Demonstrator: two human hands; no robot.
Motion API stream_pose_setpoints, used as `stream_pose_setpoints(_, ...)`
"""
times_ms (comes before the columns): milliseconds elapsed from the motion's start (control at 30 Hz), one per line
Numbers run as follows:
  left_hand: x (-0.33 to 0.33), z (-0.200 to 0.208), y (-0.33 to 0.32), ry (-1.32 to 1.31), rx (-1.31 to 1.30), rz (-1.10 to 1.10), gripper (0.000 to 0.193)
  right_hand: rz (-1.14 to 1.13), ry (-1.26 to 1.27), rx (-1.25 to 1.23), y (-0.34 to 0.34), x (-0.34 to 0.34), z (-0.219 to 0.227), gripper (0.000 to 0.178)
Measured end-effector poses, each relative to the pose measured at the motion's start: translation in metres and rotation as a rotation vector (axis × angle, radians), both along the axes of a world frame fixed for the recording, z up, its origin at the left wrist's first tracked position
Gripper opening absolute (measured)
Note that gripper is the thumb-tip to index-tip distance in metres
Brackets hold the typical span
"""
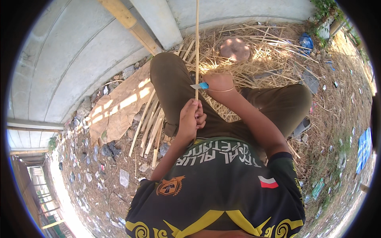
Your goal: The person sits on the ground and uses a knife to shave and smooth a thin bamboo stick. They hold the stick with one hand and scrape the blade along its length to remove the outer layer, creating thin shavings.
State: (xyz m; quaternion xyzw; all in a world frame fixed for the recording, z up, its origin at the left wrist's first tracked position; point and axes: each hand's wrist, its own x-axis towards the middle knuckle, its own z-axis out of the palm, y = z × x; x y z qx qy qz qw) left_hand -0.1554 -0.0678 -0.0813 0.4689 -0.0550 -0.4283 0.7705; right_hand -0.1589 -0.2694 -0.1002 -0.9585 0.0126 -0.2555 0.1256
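A long, thin bamboo strip (pixel 197 43) stands away from me, running from my lap past the top of the view. My left hand (pixel 192 119) is closed round its near end, thumb along the strip. Just beyond, my right hand (pixel 219 82) grips a knife (pixel 203 85) with a blue handle; most of that handle is hidden in the fist. The short metal blade (pixel 195 86) lies across the strip, a little past my left thumb. Pale shavings (pixel 254 59) are heaped on the ground beyond my bent legs.
Several split bamboo strips (pixel 149 127) lie left of my leg, next to a flattened brown cardboard sheet (pixel 119 107). A round, flat brown block (pixel 235 49) sits among the shavings. A pale panel wall (pixel 83 47) with a bamboo pole (pixel 129 23) rises at the left. Litter dots the ground.
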Motion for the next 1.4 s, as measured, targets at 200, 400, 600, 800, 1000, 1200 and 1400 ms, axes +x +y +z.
stream_pose_setpoints(200,-0.005,-0.005,-0.002,-0.074,0.052,0.022,0.031,0.011,-0.078,-0.062,0.008,-0.001,-0.011,0.017)
stream_pose_setpoints(400,-0.005,-0.009,-0.007,-0.116,0.134,0.011,0.032,-0.114,-0.141,-0.067,-0.006,0.018,-0.021,0.017)
stream_pose_setpoints(600,-0.006,-0.004,-0.01,-0.119,0.159,0.018,0.033,-0.161,-0.259,0.01,-0.014,0.035,-0.032,0.018)
stream_pose_setpoints(800,-0.008,-0.006,-0.011,-0.153,0.202,0.046,0.034,-0.193,-0.272,0.061,-0.013,0.041,-0.034,0.017)
stream_pose_setpoints(1000,-0.004,-0.011,-0.011,-0.164,0.21,0.011,0.031,-0.231,-0.322,0.072,-0.021,0.048,-0.038,0.011)
stream_pose_setpoints(1200,-0.009,-0.005,-0.015,-0.21,0.254,0.017,0.033,-0.22,-0.429,0.044,-0.028,0.049,-0.032,0.014)
stream_pose_setpoints(1400,-0.012,-0.005,-0.016,-0.247,0.297,-0.006,0.033,-0.298,-0.436,0.102,-0.038,0.052,-0.032,0.014)
